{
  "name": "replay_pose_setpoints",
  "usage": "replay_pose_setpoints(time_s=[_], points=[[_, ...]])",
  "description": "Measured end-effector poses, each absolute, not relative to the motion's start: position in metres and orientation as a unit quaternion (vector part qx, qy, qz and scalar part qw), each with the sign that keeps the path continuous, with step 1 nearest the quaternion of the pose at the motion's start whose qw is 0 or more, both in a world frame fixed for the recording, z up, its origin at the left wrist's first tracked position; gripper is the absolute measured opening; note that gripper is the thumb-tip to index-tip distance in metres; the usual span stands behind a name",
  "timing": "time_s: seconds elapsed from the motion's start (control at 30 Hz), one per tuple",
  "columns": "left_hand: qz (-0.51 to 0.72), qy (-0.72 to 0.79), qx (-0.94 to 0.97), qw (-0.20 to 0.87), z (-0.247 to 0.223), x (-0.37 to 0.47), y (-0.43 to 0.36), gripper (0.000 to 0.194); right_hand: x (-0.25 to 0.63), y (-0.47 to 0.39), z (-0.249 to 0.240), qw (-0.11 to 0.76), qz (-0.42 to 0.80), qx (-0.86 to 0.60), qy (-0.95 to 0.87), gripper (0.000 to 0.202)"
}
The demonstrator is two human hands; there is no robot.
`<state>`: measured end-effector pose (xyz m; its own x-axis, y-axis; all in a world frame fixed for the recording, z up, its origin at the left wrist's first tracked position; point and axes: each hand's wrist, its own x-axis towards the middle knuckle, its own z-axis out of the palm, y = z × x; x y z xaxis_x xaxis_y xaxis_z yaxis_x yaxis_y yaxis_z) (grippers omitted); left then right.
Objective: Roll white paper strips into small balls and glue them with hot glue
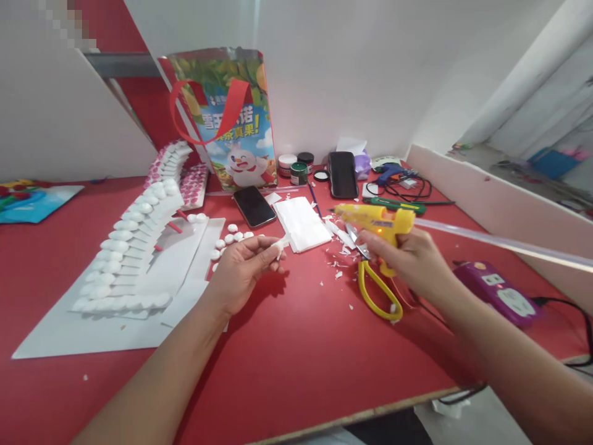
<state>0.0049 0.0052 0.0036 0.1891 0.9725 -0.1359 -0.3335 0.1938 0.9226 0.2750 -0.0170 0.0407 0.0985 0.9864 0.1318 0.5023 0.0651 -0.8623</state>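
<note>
My left hand pinches a small white piece between thumb and fingers, above the red table. My right hand is wrapped round a yellow hot glue gun, whose nozzle points left and whose clear glue stick sticks out at the back. Beneath the right hand lie scissors with yellow handles. Left of my left hand are several loose white rounded pieces. Farther left, a curved white model edged with rows of similar pieces rests on a white board.
Behind are a printed bag with red handles, a black phone, folded white paper, small paint jars and a black case. White scraps litter the middle. A green-handled tool and purple power strip lie right.
</note>
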Motion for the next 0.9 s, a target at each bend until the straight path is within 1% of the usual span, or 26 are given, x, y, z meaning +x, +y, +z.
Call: replay_pose_setpoints(time_s=[0.13, 0.23, 0.33, 0.43, 0.53, 0.67, 0.77, 0.83, 0.9], points=[[0.496, 0.391, 0.382, 0.674, 0.005, 0.005, 0.004, 0.026, 0.319, -0.002, 0.035, 0.417, 0.222, -0.735, -0.486, 0.044], [0.499, 0.383, 0.378, 0.679, 0.006, 0.006, 0.002, 0.025, 0.341, 0.001, 0.018, 0.384, 0.204, -0.771, -0.465, 0.042], [0.504, 0.364, 0.382, 0.684, 0.006, 0.007, 0.001, 0.025, 0.351, -0.002, 0.003, 0.323, 0.177, -0.788, -0.492, 0.046], [0.510, 0.351, 0.383, 0.686, 0.005, 0.008, 0.002, 0.026, 0.353, -0.003, -0.003, 0.258, 0.131, -0.793, -0.536, 0.053], [0.512, 0.348, 0.379, 0.687, 0.004, 0.008, 0.002, 0.025, 0.353, -0.002, -0.001, 0.225, 0.090, -0.795, -0.555, 0.054], [0.519, 0.351, 0.372, 0.685, 0.004, 0.008, 0.003, 0.024, 0.353, -0.015, 0.003, 0.211, 0.028, -0.781, -0.588, 0.051], [0.523, 0.348, 0.371, 0.684, 0.004, 0.008, 0.004, 0.024, 0.348, -0.048, 0.007, 0.210, -0.015, -0.753, -0.623, 0.046], [0.521, 0.348, 0.373, 0.684, 0.005, 0.008, 0.003, 0.025, 0.336, -0.076, 0.016, 0.189, -0.028, -0.740, -0.645, 0.043], [0.519, 0.349, 0.377, 0.683, 0.005, 0.010, 0.002, 0.025, 0.316, -0.096, 0.029, 0.229, -0.013, -0.711, -0.665, 0.041]])
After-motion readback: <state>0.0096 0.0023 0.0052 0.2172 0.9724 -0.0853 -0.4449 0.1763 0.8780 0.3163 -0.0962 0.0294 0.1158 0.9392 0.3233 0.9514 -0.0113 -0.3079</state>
